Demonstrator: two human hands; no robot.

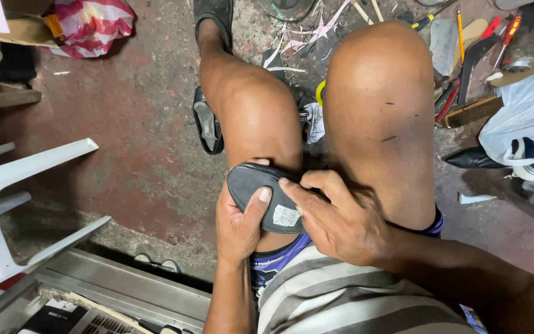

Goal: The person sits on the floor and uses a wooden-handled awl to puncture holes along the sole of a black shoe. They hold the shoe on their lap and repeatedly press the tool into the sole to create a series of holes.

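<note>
Currently, status from the head view:

step: judging by the grip, a hand-on check or pressing of a black shoe sole [261,192] held across the knees; both hands are on it.
left hand [237,226]: cups the sole from below at its 7 o'clock edge, thumb pressed flat on the top face. Closed on it, not spread.
right hand [341,219]: comes in from 4 o'clock, index finger laid along the sole's upper face, other fingers curled behind it. Pinching it.
sole location: frame centre, touching the left knee [258,117], just beside the right knee [378,105]; rounded end points to 10 o'clock.
sticker [286,216]: one pale square label on the sole near its 5 o'clock end.
next move (my read): calls for a steady left-hand hold while the right thumb and finger work along the edge; slip risk if the grip loosens.
counts: soles in hand 1; hands 2; knees 2; sandals [207,127] on floor 2, one worn at 12 o'clock, one loose beside the left leg.
floor [131,124]: red, worn concrete.
tools [465,55]: scattered heap at 1–2 o'clock, screwdrivers and blades, too cluttered to count.
other: white plastic chair [7,204] at 9 o'clock; white plastic bag [526,117] at 3 o'clock; striped red bag [91,25] at 11 o'clock.
</note>
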